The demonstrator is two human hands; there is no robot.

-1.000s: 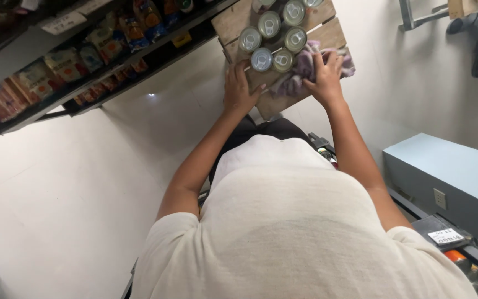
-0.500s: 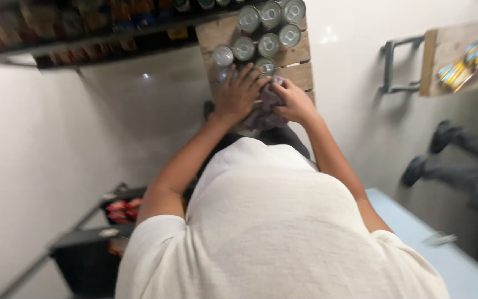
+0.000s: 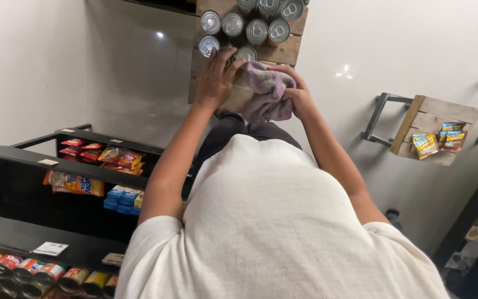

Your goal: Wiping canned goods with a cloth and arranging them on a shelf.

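- Purple-grey cloth [image 3: 266, 88] bunched on the wooden crate [image 3: 286, 52], just below the tin cans [image 3: 244, 25].
- Right hand [image 3: 297, 94] closed, gripping the cloth.
- Left hand [image 3: 215, 80] fingers spread, touching the nearest can [image 3: 245, 54].
- Snack shelves [image 3: 56, 166] lower left.

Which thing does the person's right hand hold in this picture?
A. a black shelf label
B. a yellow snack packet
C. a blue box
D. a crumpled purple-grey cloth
D: the right hand grips the crumpled purple-grey cloth beside the cans on the wooden crate, while the left hand touches one can.
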